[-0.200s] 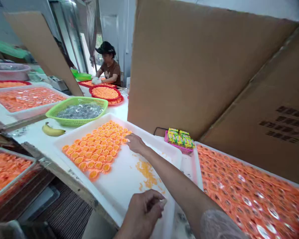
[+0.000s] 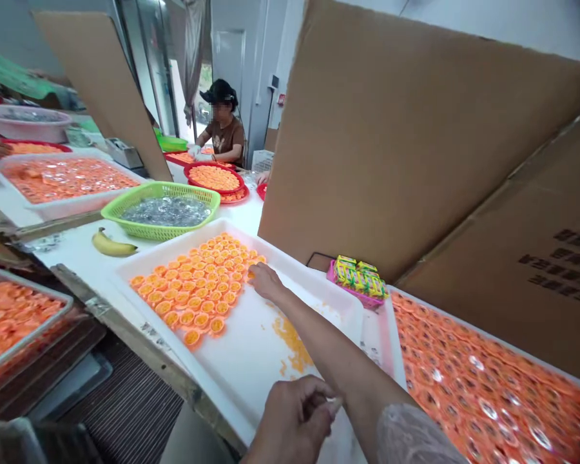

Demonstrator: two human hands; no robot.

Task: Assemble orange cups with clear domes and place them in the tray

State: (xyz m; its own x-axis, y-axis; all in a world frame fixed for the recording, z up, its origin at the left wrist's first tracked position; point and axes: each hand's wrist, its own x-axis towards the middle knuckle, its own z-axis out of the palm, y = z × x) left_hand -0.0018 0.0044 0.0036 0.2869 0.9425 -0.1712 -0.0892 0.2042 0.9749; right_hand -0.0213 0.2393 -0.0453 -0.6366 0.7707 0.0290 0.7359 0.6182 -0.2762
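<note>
A white tray [image 2: 207,393] lies before me, with many small round orange pieces [image 2: 193,290] with yellow centres grouped on its far left half. Toward the far side of that group reaches my right hand [image 2: 267,282], its fingers closed on one round orange piece at the group's edge. Closer to me, my left hand [image 2: 297,412] is held over the tray's near end, thumb and fingers pinching a small whitish thing whose kind I cannot make out. Loose yellow-orange crumbs [image 2: 292,345] are scattered on the tray floor, partly behind my right forearm.
Beyond the tray are a green basket [image 2: 160,233] of clear glossy pieces and a banana [image 2: 113,245]. A pink basket [image 2: 362,298] of yellow-green packets stands right, before tall cardboard [image 2: 415,129]. Orange pieces fill a right-hand tray [image 2: 473,380]. A co-worker [image 2: 227,132] sits behind red trays.
The view has turned slightly left, so the scene sits further right. Both hands stay nearly in place over the tray. Other people's hands now show at the left edge and beside the cardboard.
</note>
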